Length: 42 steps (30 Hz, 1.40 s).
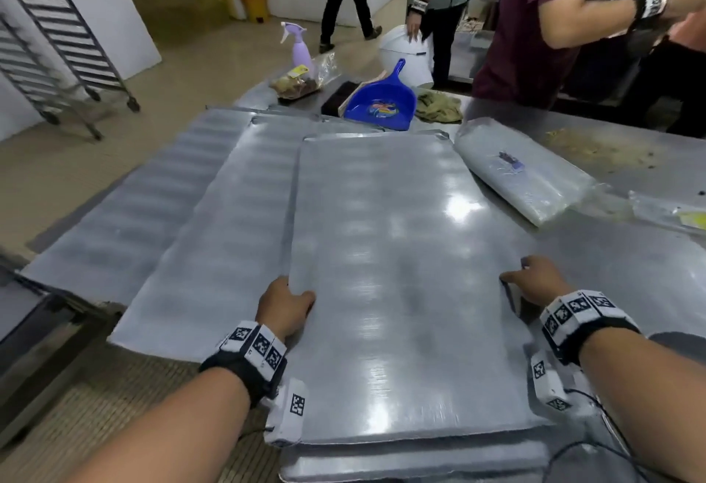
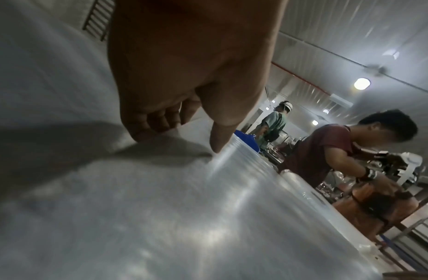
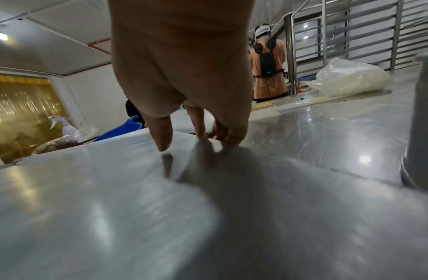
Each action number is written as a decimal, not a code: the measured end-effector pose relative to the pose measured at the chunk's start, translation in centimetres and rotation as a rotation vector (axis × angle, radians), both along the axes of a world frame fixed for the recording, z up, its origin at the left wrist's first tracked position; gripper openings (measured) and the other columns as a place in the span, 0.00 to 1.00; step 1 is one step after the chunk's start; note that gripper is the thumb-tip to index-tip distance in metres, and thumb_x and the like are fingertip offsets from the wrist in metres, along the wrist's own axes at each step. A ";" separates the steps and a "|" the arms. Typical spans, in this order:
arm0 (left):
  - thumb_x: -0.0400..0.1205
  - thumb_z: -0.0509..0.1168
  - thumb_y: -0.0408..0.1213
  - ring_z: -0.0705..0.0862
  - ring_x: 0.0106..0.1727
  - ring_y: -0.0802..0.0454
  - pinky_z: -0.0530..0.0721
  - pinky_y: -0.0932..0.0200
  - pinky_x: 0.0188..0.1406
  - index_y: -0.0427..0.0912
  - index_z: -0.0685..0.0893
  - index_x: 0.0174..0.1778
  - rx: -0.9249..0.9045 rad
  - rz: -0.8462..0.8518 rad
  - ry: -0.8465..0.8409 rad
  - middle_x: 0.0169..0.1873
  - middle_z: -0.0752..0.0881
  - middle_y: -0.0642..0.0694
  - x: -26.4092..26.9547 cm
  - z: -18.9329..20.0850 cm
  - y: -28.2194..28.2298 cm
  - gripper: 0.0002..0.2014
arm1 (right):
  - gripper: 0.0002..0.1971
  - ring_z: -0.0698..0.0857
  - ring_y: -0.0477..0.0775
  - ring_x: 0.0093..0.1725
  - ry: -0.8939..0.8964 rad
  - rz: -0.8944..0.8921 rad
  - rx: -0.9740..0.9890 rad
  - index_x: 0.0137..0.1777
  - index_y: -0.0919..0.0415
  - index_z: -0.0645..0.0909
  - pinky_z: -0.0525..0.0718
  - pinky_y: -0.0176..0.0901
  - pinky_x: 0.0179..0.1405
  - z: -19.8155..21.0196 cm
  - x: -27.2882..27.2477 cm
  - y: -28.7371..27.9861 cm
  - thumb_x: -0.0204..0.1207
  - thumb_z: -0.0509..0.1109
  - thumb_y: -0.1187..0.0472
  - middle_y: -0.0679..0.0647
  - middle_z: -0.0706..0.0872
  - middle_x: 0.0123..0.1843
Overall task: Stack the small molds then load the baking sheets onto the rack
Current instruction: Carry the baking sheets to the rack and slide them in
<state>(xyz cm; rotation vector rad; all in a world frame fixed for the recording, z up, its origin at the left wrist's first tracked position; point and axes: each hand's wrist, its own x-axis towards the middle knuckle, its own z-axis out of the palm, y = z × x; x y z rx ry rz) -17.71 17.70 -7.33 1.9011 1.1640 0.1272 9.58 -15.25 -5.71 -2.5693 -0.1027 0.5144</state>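
- Bare aluminium: the top baking sheet (image 1: 401, 272) lies on the near part of the steel desk (image 1: 630, 272), and both hands take it by its long edges.
- Left grip: the left hand (image 1: 284, 306) is clamped on the left edge, thumb on the upper face, fingers (image 2: 160, 121) curled under the rim.
- Right grip: the right hand (image 1: 533, 284) is clamped on the right edge, thumb on top, fingers (image 3: 222, 132) bent down over the rim to the desk.
- Pose: both forearms reach forward from the near side, wrists low, palms turned inward toward each other.
- Sheet position: it lies on top of at least one more sheet at the near edge; further sheets (image 1: 214, 234) overlap to the left.
- Step in hand, as judged: loading the sheets, at the pick-up of the top one. No small molds are visible.
- Next move, as judged: lift level with equal force on both edges, then carry it to the rack (image 1: 57, 43), which stands on the floor at far left, well apart from the desk.
- Far side: a blue dustpan (image 1: 382, 100), a spray bottle (image 1: 300, 45) and a plastic-wrapped pack (image 1: 523, 173).
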 end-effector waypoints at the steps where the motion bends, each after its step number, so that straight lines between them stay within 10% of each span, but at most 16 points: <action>1: 0.79 0.72 0.39 0.86 0.52 0.44 0.78 0.61 0.50 0.40 0.87 0.59 -0.008 -0.019 0.018 0.51 0.90 0.46 -0.2 -0.1 -0.4 0.14 | 0.15 0.78 0.60 0.37 0.006 0.010 -0.013 0.34 0.66 0.76 0.69 0.46 0.32 -0.4 0.4 -0.3 0.75 0.78 0.60 0.59 0.78 0.34; 14: 0.78 0.70 0.51 0.79 0.66 0.33 0.82 0.43 0.67 0.45 0.78 0.73 0.086 0.040 0.274 0.68 0.77 0.35 -0.1 -1.8 -2.0 0.28 | 0.17 0.86 0.66 0.53 0.109 0.036 -0.064 0.55 0.70 0.83 0.76 0.46 0.45 -3.7 0.9 -1.3 0.72 0.79 0.59 0.68 0.87 0.56; 21: 0.80 0.69 0.49 0.80 0.63 0.31 0.81 0.45 0.68 0.47 0.79 0.71 0.095 0.029 0.248 0.66 0.74 0.35 -0.2 -2.2 -0.8 0.24 | 0.34 0.83 0.68 0.67 0.118 0.009 -0.022 0.78 0.66 0.73 0.80 0.52 0.65 -3.7 0.3 -1.2 0.73 0.79 0.61 0.66 0.82 0.71; 34: 0.81 0.71 0.38 0.84 0.54 0.42 0.80 0.56 0.56 0.41 0.82 0.66 0.056 0.058 0.006 0.57 0.87 0.42 0.1 -2.5 1.2 0.17 | 0.19 0.84 0.61 0.50 0.156 0.016 0.019 0.60 0.60 0.81 0.78 0.46 0.49 -3.8 -1.0 -0.5 0.71 0.78 0.59 0.58 0.87 0.52; 42: 0.80 0.73 0.30 0.90 0.53 0.42 0.85 0.54 0.57 0.41 0.87 0.58 0.006 0.063 -0.169 0.51 0.91 0.43 -0.6 -1.1 4.3 0.12 | 0.25 0.85 0.64 0.58 0.164 -0.037 0.170 0.68 0.60 0.77 0.82 0.53 0.61 -3.5 -2.7 1.0 0.73 0.80 0.58 0.59 0.85 0.58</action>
